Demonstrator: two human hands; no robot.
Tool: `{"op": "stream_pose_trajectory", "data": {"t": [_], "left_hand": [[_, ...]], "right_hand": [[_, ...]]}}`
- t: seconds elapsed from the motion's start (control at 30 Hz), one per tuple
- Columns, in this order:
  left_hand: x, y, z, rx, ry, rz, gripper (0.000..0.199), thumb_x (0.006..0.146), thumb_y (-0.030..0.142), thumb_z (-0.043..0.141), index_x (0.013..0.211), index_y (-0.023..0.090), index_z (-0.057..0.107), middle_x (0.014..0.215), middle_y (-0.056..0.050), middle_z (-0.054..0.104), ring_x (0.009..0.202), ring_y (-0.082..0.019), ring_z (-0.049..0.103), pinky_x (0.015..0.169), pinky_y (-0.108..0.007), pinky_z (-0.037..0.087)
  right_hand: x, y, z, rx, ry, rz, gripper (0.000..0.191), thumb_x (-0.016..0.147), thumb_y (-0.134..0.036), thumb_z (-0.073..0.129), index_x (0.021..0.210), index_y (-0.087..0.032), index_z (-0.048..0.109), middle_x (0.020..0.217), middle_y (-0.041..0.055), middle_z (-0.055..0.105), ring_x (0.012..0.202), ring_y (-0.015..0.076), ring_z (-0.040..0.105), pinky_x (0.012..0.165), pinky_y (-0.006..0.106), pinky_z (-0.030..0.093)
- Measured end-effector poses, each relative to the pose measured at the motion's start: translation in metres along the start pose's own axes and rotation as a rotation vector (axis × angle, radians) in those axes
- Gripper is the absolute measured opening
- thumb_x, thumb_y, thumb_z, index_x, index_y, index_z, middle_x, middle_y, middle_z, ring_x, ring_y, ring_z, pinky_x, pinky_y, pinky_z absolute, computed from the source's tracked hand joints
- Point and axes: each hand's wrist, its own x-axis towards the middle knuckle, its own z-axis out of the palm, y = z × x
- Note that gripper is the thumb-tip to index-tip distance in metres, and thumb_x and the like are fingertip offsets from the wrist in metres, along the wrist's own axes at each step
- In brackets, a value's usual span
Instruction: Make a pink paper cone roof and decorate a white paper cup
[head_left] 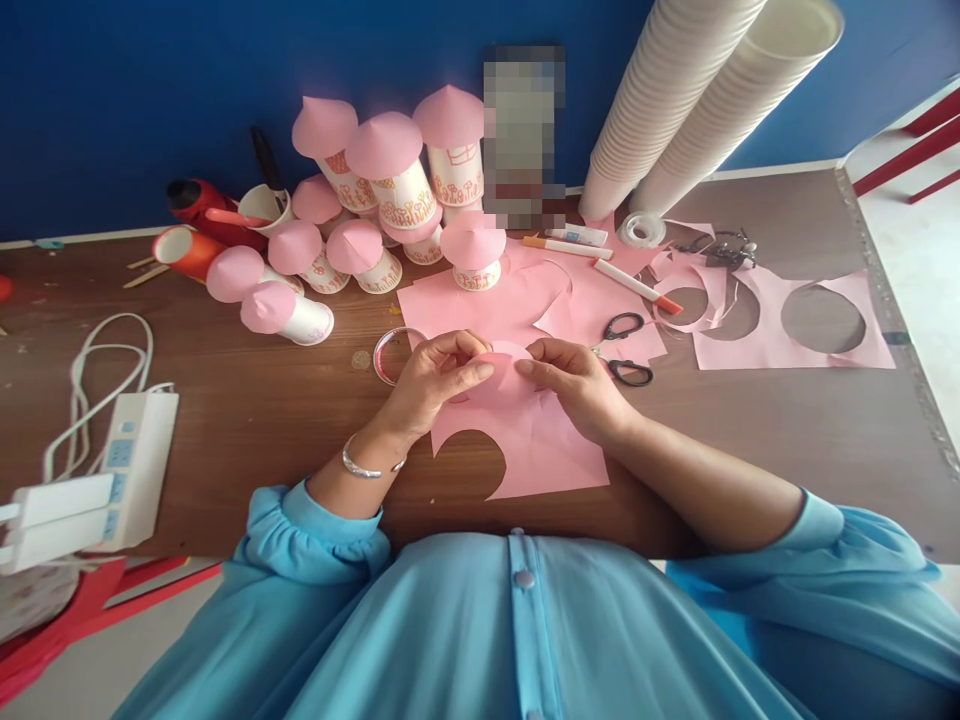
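Between my two hands is a small piece of pink paper (507, 372), curved at its top edge. My left hand (442, 375) pinches its left side between thumb and fingers. On the right side, my right hand (574, 380) pinches it the same way. Below lies a pink sheet (551, 450) with a round cut-out. Black-handled scissors (628, 350) rest just beyond my right hand. A roll of tape (388, 358) lies beside my left hand, partly covered by it. A paper cup with a pink cone roof (474, 245) stands straight ahead.
Several decorated cups with pink cone roofs (386, 150) stand at the back left. Tall stacks of white paper cups (675, 100) lean at the back right. Markers (637, 285), clear tape (643, 230) and cut pink scraps (825, 320) lie rightward. A power strip (139, 470) sits left.
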Motion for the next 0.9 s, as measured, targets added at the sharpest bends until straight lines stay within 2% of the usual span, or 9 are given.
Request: {"op": "stream_pose_trajectory", "data": {"t": [0.1, 0.23, 0.3, 0.43, 0.5, 0.57, 0.63, 0.73, 0.9], "left_hand": [[0.002, 0.000, -0.002, 0.074, -0.023, -0.011, 0.033, 0.074, 0.036, 0.088, 0.069, 0.018, 0.062, 0.075, 0.001, 0.052, 0.068, -0.011, 0.045, 0.062, -0.025, 0.037], [0.003, 0.000, -0.002, 0.082, -0.038, -0.024, 0.036, 0.072, 0.035, 0.089, 0.068, 0.017, 0.058, 0.083, 0.000, 0.057, 0.075, -0.011, 0.050, 0.067, -0.024, 0.041], [0.003, -0.001, -0.001, 0.083, -0.026, -0.061, 0.037, 0.073, 0.036, 0.088, 0.069, 0.017, 0.057, 0.087, -0.001, 0.061, 0.075, -0.011, 0.053, 0.065, -0.024, 0.041], [0.003, -0.001, -0.001, 0.030, -0.006, -0.150, 0.037, 0.070, 0.033, 0.089, 0.075, 0.017, 0.056, 0.071, 0.004, 0.055, 0.062, -0.007, 0.045, 0.057, -0.020, 0.034], [0.002, -0.001, -0.001, 0.002, -0.007, -0.173, 0.037, 0.070, 0.032, 0.090, 0.084, 0.018, 0.059, 0.071, 0.005, 0.056, 0.060, -0.006, 0.046, 0.055, -0.019, 0.035], [0.002, -0.001, -0.001, 0.014, -0.012, -0.179, 0.037, 0.071, 0.031, 0.089, 0.096, 0.018, 0.064, 0.075, 0.004, 0.060, 0.062, -0.007, 0.050, 0.056, -0.019, 0.038], [0.003, -0.002, -0.002, 0.052, -0.010, -0.165, 0.038, 0.072, 0.031, 0.089, 0.101, 0.018, 0.069, 0.078, 0.002, 0.062, 0.065, -0.008, 0.054, 0.058, -0.019, 0.041], [0.003, -0.003, -0.003, 0.090, 0.007, -0.150, 0.034, 0.068, 0.032, 0.092, 0.092, 0.017, 0.072, 0.075, 0.002, 0.063, 0.064, -0.009, 0.055, 0.058, -0.020, 0.042], [0.002, 0.002, 0.000, 0.131, -0.008, -0.155, 0.033, 0.069, 0.038, 0.091, 0.079, 0.017, 0.069, 0.067, 0.002, 0.062, 0.059, -0.009, 0.052, 0.058, -0.023, 0.041]], "right_hand": [[-0.001, -0.004, 0.000, -0.070, -0.007, -0.029, 0.049, 0.073, -0.063, 0.084, 0.070, -0.019, 0.060, 0.067, -0.0021, 0.054, 0.064, 0.0127, 0.045, 0.061, 0.029, 0.032], [-0.003, -0.008, 0.001, -0.164, -0.048, -0.077, 0.049, 0.077, -0.066, 0.079, 0.074, -0.018, 0.067, 0.073, 0.0015, 0.061, 0.070, 0.0154, 0.049, 0.065, 0.031, 0.036], [-0.003, -0.010, 0.001, -0.191, -0.067, -0.097, 0.051, 0.080, -0.068, 0.076, 0.073, -0.018, 0.068, 0.072, 0.0011, 0.059, 0.069, 0.0148, 0.046, 0.065, 0.031, 0.035], [-0.003, -0.011, 0.002, -0.221, -0.102, -0.105, 0.053, 0.082, -0.069, 0.074, 0.070, -0.018, 0.065, 0.065, -0.0025, 0.047, 0.064, 0.0119, 0.036, 0.060, 0.030, 0.028], [-0.003, -0.012, 0.002, -0.232, -0.114, -0.103, 0.054, 0.083, -0.069, 0.073, 0.070, -0.018, 0.064, 0.065, -0.0029, 0.045, 0.063, 0.0115, 0.034, 0.059, 0.030, 0.026], [-0.004, -0.012, 0.002, -0.254, -0.116, -0.108, 0.056, 0.084, -0.071, 0.070, 0.068, -0.019, 0.060, 0.065, -0.0028, 0.043, 0.063, 0.0118, 0.033, 0.059, 0.030, 0.025], [-0.004, -0.012, 0.001, -0.282, -0.093, -0.120, 0.061, 0.087, -0.073, 0.065, 0.062, -0.020, 0.050, 0.064, -0.0033, 0.035, 0.063, 0.0120, 0.030, 0.058, 0.030, 0.023], [-0.004, -0.012, 0.000, -0.302, -0.052, -0.140, 0.067, 0.089, -0.077, 0.059, 0.058, -0.022, 0.038, 0.063, -0.0035, 0.029, 0.062, 0.0122, 0.027, 0.058, 0.030, 0.023], [-0.002, -0.011, 0.001, -0.268, -0.077, -0.120, 0.059, 0.080, -0.076, 0.071, 0.068, -0.019, 0.062, 0.066, -0.0010, 0.050, 0.065, 0.0133, 0.040, 0.060, 0.030, 0.030]]}}
